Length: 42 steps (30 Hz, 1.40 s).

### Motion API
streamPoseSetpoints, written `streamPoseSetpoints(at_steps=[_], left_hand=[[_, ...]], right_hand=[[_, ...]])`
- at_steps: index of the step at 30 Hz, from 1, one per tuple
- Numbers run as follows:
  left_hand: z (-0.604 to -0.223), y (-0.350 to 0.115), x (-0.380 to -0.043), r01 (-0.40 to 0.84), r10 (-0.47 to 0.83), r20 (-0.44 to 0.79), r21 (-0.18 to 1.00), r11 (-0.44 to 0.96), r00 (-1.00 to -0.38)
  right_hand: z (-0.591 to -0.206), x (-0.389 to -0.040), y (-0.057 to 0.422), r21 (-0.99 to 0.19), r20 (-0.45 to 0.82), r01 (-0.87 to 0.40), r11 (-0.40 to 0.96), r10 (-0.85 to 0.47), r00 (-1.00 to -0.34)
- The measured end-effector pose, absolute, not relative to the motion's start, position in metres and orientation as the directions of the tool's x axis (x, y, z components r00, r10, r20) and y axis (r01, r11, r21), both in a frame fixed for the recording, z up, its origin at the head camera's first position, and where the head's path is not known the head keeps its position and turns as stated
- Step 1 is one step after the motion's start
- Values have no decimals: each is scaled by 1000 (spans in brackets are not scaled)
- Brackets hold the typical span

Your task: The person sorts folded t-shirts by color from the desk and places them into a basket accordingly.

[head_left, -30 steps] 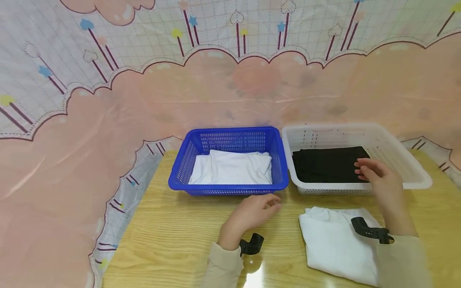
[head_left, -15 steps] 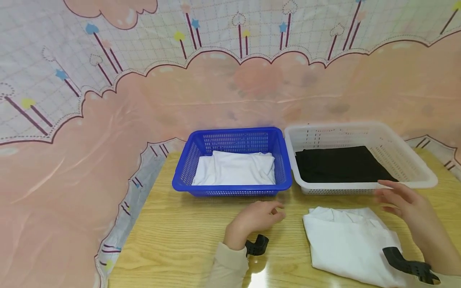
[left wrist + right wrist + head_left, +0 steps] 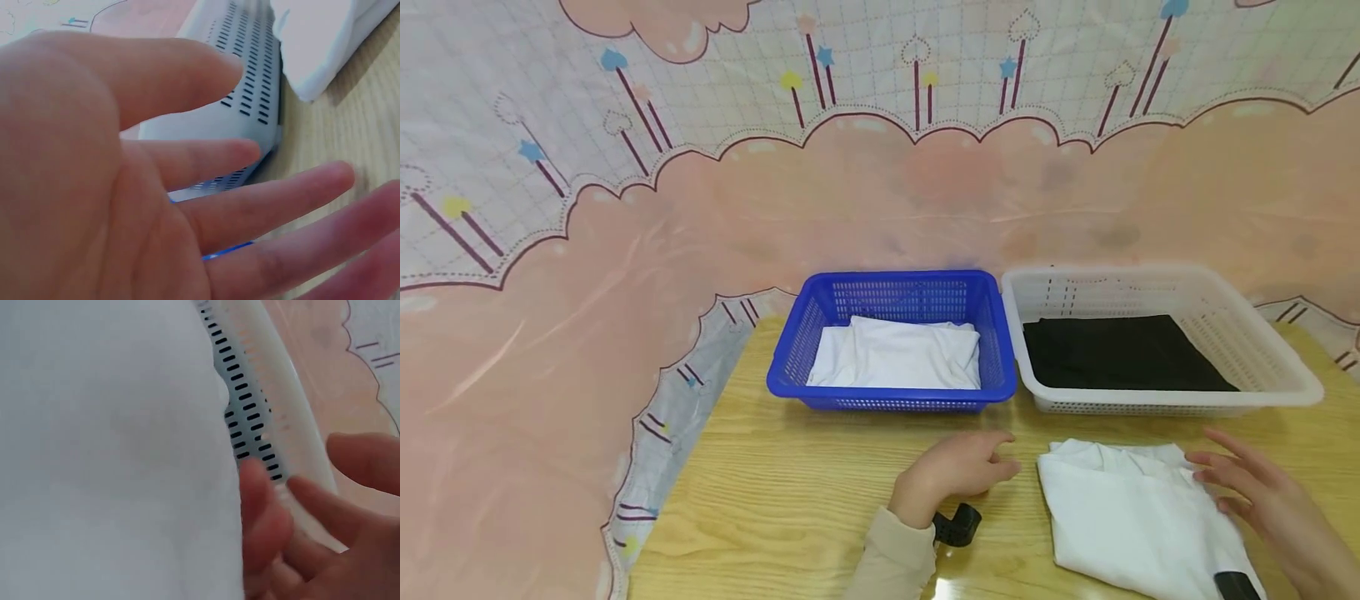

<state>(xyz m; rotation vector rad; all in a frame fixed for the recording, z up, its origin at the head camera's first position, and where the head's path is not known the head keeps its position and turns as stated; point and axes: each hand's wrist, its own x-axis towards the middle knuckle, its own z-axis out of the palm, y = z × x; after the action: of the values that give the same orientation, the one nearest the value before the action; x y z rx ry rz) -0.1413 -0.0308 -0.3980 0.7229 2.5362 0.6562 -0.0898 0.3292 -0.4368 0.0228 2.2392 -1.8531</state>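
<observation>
A folded white cloth (image 3: 1135, 517) lies on the table at the right front. My right hand (image 3: 1273, 508) is at its right side, fingers spread and slightly bent. In the right wrist view, the cloth (image 3: 119, 450) hides some fingertips of that hand (image 3: 319, 537); whether they touch it is unclear. Left of the cloth, a short gap away, my left hand (image 3: 958, 471) hovers with relaxed fingers. The left wrist view shows this palm (image 3: 150, 187) holding nothing, fingers apart.
Behind the left hand stands a blue basket (image 3: 891, 394) with folded white cloth (image 3: 913, 354) inside. Beside it, a white basket (image 3: 1172, 399) contains folded black cloth (image 3: 1127, 354). A patterned curtain (image 3: 880, 200) hangs behind the wooden table (image 3: 760, 500).
My right hand has come out from over the white basket and down to the right side of the white cloth. The left hand has shifted slightly right and nearer to me.
</observation>
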Motion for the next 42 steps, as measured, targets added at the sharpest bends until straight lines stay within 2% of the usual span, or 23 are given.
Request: streamPoseSetpoints(at_steps=[4, 6, 9, 13, 17, 21, 28, 31, 37, 39, 42], left_hand=[[-400, -29, -138, 299, 571, -324, 604, 739, -754], [-401, -30, -136, 241, 567, -363, 644, 726, -739], [-405, -30, -134, 205, 564, -389, 662, 721, -729], [-410, -26, -133, 177, 568, -380, 697, 695, -730], [-412, -17, -131, 134, 600, -371, 764, 631, -708], [-414, -9, -130, 164, 641, -353, 781, 603, -681], [-417, -9, -133, 142, 647, -321, 818, 558, -691], [-419, -12, -137, 122, 642, -292, 846, 520, -709], [-423, -23, -142, 42, 548, -284, 861, 506, -787], [-424, -24, -144, 69, 549, -279, 845, 530, -788], [-424, -22, -146, 196, 590, -235, 795, 574, -773]], right_hand=[[-442, -91, 329, -873, -403, 338, 352, -130, -906], [-446, -92, 329, -826, -494, 425, 370, -113, -862], [-451, -91, 332, -773, -563, 491, 402, -79, -822], [-452, -83, 339, -763, -541, 461, 452, -57, -839], [-448, -80, 339, -766, -544, 468, 441, -58, -837], [-446, -83, 334, -789, -555, 482, 381, -107, -825], [-445, -86, 322, -849, -509, 423, 316, -278, -815], [-444, -86, 314, -856, -500, 406, 322, -310, -809], [-446, -89, 293, -866, -481, 375, 331, -343, -807], [-448, -90, 286, -863, -489, 392, 319, -332, -807], [-450, -92, 279, -856, -501, 417, 305, -292, -815]])
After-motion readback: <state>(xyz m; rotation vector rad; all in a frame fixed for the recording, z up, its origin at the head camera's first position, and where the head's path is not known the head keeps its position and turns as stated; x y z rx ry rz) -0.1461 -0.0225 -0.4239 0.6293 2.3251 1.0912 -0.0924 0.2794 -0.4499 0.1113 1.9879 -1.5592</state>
